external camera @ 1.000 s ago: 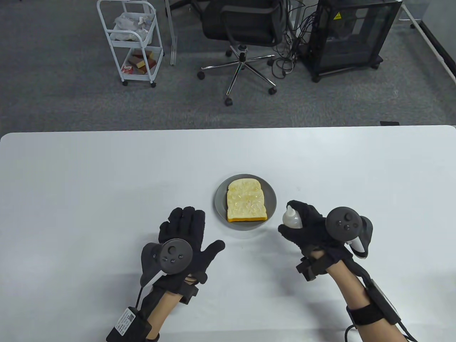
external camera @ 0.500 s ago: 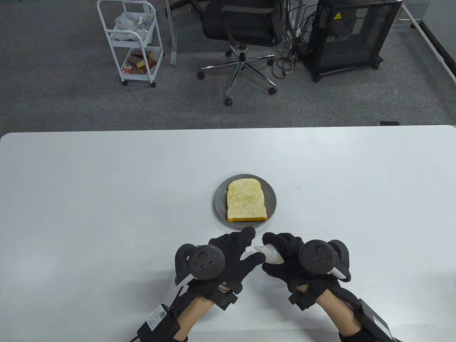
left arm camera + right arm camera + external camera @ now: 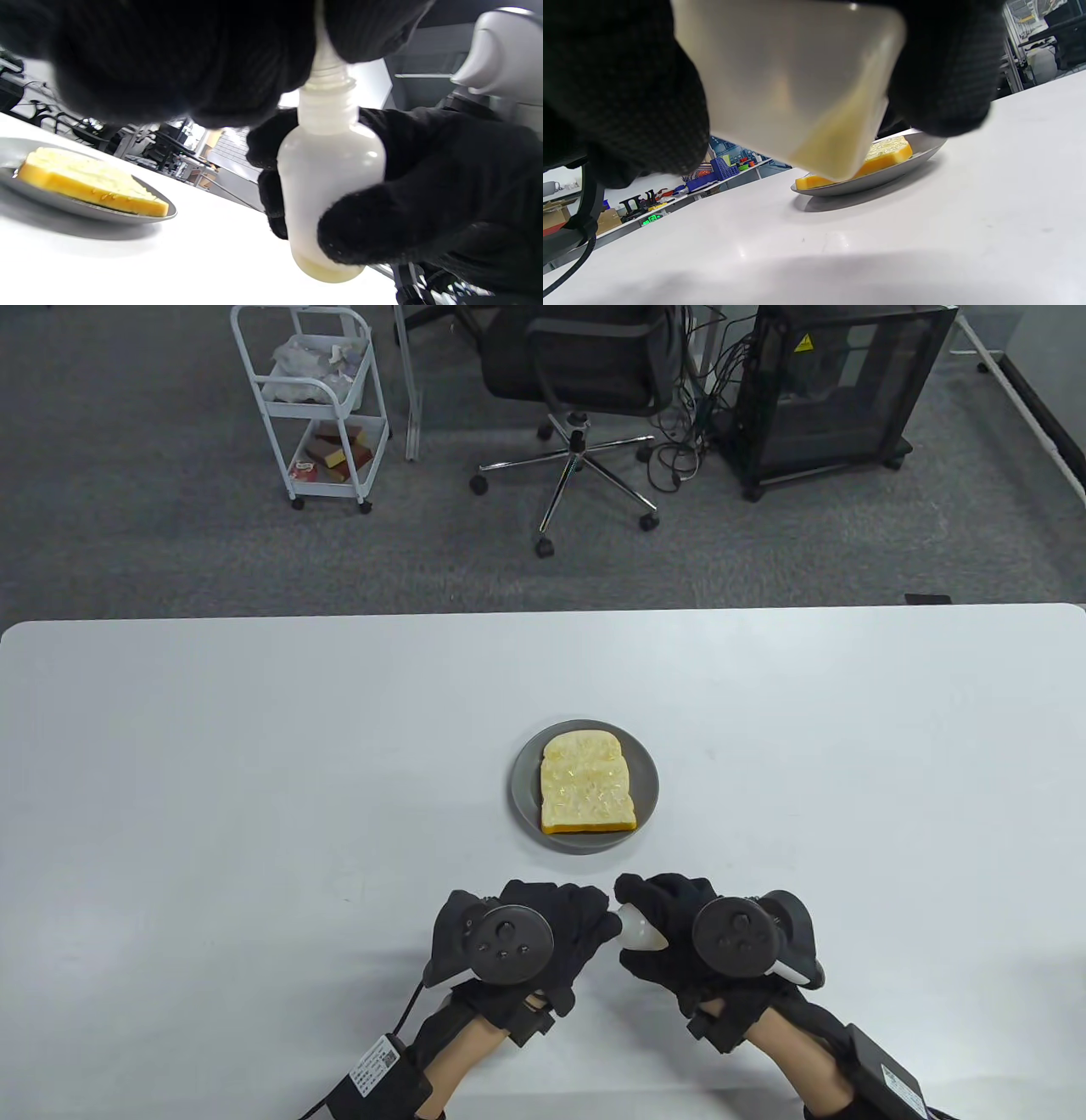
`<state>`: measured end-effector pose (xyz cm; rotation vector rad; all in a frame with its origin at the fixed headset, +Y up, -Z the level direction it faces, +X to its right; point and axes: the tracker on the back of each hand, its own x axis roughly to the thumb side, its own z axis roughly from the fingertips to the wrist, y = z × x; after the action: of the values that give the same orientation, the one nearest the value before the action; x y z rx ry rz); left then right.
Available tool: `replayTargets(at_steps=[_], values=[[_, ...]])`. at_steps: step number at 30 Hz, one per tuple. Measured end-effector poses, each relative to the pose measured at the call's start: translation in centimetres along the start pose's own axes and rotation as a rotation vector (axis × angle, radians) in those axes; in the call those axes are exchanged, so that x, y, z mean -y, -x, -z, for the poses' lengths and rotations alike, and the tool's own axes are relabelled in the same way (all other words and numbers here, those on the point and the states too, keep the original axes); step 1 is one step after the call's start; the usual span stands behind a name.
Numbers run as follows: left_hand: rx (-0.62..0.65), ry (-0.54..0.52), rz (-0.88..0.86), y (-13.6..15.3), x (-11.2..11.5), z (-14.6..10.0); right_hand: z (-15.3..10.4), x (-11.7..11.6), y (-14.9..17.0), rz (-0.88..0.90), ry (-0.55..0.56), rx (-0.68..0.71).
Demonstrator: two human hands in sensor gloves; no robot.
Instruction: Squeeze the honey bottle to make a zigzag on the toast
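The right hand (image 3: 679, 937) is wrapped around the body of the honey bottle (image 3: 638, 926), thumb on one side and fingers on the other, and holds it above the table (image 3: 254, 746) with the nozzle end turned toward the left hand (image 3: 556, 920). In the left wrist view the left fingertips (image 3: 263, 55) are closed over the top of the bottle's nozzle, so that hand pinches the tip while the right grips the body; a little pale yellow liquid sits at the bottle's base. The two hands meet near the table's front edge, knuckles almost touching.

Just beyond the hands stands a grey plate (image 3: 524, 797) with the toast (image 3: 587, 783) lying flat on it, crust toward the hands, its top glistening. The plate is apart from both hands.

Around them the table is a broad, smooth white surface with rounded far corners, carrying soft shadows under the hands and plate.

Past the table's far edge lies grey carpet. Far to the left of the hands stands a white wheeled cart (image 3: 312, 403) with packets on its shelves; straight ahead is a black office chair (image 3: 585, 381) on a chrome star base; to the far right stands a black glass-sided cabinet (image 3: 840, 390) on castors, with a tangle of cables (image 3: 687, 415) between it and the chair.
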<state>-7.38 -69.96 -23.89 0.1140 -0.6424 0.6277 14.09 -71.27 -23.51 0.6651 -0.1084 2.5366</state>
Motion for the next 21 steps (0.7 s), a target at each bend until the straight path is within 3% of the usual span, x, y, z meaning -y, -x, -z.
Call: replayTargets(at_steps=[3, 6, 8, 10, 14, 21], values=[[-0.066, 0.066, -0.053, 0.47, -0.16, 0.37, 0.15, -0.14, 0.19, -0.009, -0.026, -0.002], [-0.033, 0.054, -0.045, 0.69, -0.62, 0.21, 0.21, -0.01, 0.14, 0.004, -0.016, -0.021], [-0.03, 0.114, -0.06, 0.56, -0.54, 0.09, 0.17, 0.05, 0.12, -0.005, -0.013, -0.013], [0.015, 0.076, -0.031, 0.2, -0.48, 0.23, 0.21, -0.16, 0.04, 0.0, -0.03, -0.002], [-0.052, 0.05, -0.054, 0.67, -0.57, 0.26, 0.18, -0.18, -0.02, -0.009, -0.035, 0.006], [-0.013, 0.109, -0.052, 0.44, -0.74, 0.16, 0.19, -0.31, 0.01, -0.01, -0.044, 0.002]])
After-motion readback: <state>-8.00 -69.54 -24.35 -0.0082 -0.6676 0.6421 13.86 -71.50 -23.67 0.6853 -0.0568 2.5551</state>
